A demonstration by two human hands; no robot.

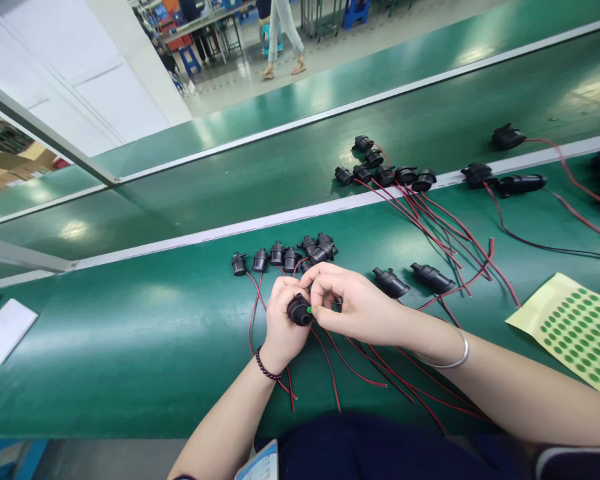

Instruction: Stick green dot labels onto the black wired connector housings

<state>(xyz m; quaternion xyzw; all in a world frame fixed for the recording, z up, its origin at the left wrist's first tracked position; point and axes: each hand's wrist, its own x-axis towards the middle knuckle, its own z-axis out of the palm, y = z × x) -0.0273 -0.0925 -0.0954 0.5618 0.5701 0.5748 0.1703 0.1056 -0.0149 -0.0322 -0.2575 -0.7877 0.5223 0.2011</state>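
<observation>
1. Green desk [130, 333]: runs across the whole view, carries everything listed.
2. Yellow sticker sheet [575, 330]: lies at desk's right edge, well apart from both hands.
3. Row of black sockets [285, 255], red and black leads [253, 313]: sits just beyond the hands.
4. Right hand [360, 307]: grip pinched shut on green dot [309, 310].
5. Left hand [280, 330]: grip closed around black socket [298, 311].
6. Black socket: held just above desk, between both hands.
7. Green dot: touches socket's right side.
</observation>
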